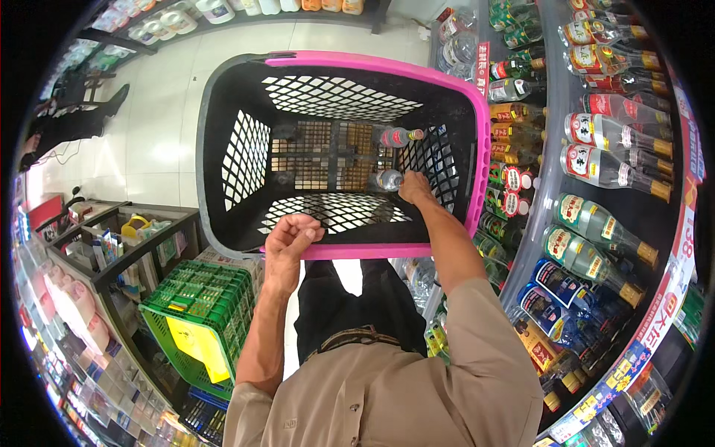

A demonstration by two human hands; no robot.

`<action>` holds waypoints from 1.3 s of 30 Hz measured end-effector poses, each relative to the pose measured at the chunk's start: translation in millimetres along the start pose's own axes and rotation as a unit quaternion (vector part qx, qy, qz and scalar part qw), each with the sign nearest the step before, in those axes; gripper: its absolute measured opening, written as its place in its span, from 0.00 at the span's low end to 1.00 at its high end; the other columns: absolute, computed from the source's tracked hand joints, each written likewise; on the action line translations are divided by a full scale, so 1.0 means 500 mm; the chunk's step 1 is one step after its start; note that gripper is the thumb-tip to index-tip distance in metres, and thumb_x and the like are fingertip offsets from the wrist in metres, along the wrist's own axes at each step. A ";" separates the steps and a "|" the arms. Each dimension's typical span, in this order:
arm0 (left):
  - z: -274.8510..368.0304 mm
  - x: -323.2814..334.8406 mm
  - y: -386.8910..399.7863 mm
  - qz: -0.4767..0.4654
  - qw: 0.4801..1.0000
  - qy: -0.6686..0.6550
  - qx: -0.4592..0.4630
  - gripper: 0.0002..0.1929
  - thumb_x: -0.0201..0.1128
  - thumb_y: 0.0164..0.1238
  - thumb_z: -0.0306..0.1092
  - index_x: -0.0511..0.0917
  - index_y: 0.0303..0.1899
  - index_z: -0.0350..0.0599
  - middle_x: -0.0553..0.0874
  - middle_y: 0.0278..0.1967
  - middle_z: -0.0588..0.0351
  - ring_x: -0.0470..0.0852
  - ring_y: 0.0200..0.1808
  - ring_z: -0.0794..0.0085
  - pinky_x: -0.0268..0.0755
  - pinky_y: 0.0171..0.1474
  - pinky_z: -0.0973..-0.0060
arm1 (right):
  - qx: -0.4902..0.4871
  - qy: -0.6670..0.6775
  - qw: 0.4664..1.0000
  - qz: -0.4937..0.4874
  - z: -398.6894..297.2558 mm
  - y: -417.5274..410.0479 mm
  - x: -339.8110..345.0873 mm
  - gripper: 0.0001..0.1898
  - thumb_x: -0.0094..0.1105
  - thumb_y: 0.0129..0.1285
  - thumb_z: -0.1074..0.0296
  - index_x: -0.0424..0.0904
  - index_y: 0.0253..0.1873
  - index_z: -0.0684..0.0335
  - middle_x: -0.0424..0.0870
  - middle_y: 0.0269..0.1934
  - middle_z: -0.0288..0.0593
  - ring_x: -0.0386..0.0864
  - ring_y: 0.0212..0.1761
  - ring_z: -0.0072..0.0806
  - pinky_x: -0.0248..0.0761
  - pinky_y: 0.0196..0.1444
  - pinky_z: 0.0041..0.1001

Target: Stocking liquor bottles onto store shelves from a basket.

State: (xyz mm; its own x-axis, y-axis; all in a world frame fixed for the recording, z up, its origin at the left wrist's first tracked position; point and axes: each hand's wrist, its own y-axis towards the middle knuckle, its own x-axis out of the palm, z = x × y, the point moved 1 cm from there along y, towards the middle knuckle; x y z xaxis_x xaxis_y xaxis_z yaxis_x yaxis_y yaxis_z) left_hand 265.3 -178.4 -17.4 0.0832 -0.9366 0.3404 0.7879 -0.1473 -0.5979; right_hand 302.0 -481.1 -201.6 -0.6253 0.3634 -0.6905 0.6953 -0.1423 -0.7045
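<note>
A black shopping basket [234, 75] with mesh sides and pink handles stands before me. My right hand [416, 188] reaches inside it, its fingers around the neck end of a clear bottle [390, 180] lying on the basket's bottom. The hand hides the bottle's cap. Farther back in the basket lies a second clear bottle [397, 137] with a red label and a gold-coloured cap. Over the near rim hovers my left hand [293, 234], fingers curled toward the thumb, nothing visible in them. Below it runs the near pink handle [363, 251].
Shelves of glass bottles [592, 162] line the right side. At left, a green plastic crate [206, 302] sits beside a metal-framed display case [139, 246]. Another person's leg [78, 120] shows at upper left. White jugs [215, 10] fill a far shelf.
</note>
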 end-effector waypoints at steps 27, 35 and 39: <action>0.159 0.026 0.012 -0.255 0.960 -0.114 0.019 0.30 0.68 0.59 0.23 0.66 0.63 0.40 0.79 0.54 0.51 0.80 0.54 0.67 0.78 0.53 0.68 | -0.190 0.572 0.795 0.072 -0.075 -0.633 -0.429 0.12 0.63 0.60 0.74 0.77 0.48 0.68 0.83 0.33 0.47 0.82 0.28 0.28 0.77 0.26 0.25; 0.171 0.037 -0.031 -0.278 0.950 -0.143 0.030 0.29 0.70 0.54 0.19 0.68 0.58 0.44 0.77 0.54 0.55 0.78 0.55 0.68 0.76 0.56 0.66 | -0.188 0.617 0.741 0.185 -0.080 -0.648 -0.417 0.12 0.64 0.61 0.67 0.75 0.45 0.66 0.83 0.31 0.46 0.80 0.24 0.26 0.74 0.23 0.23; 0.172 0.045 -0.047 -0.296 0.941 -0.160 0.031 0.29 0.70 0.54 0.19 0.68 0.58 0.44 0.77 0.53 0.55 0.78 0.56 0.67 0.76 0.57 0.64 | -0.211 0.647 0.699 0.218 -0.088 -0.646 -0.419 0.13 0.64 0.63 0.62 0.76 0.45 0.64 0.83 0.30 0.43 0.78 0.22 0.23 0.71 0.22 0.22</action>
State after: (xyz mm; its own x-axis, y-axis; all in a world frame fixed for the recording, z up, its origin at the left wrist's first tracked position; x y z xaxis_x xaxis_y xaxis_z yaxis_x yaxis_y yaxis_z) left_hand 301.2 -168.6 66.8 -0.2107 -0.5517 0.8070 0.7876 -0.5848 -0.1942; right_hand 224.3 -470.8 177.8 0.3338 0.9379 0.0941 0.9333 -0.3148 -0.1729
